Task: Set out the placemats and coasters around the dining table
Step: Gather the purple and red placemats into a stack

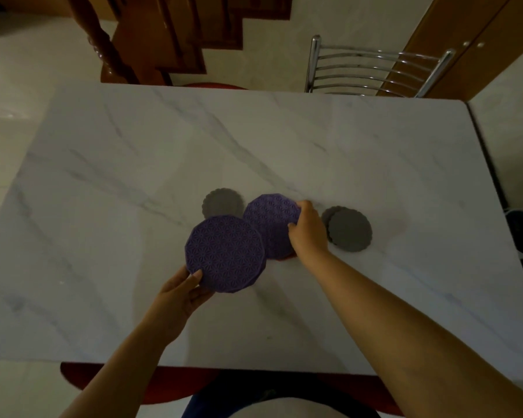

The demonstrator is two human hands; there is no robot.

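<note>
Left hand pinches near purple placemat; right hand grips far purple placemat at table centre. Grey coasters still clustered beside; nothing looks distributed yet.

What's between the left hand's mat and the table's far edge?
A gray coaster lies just beyond the mat the left hand holds. The right hand grips a second mat off to the side. Past the coaster, nothing visible on the table.
</note>
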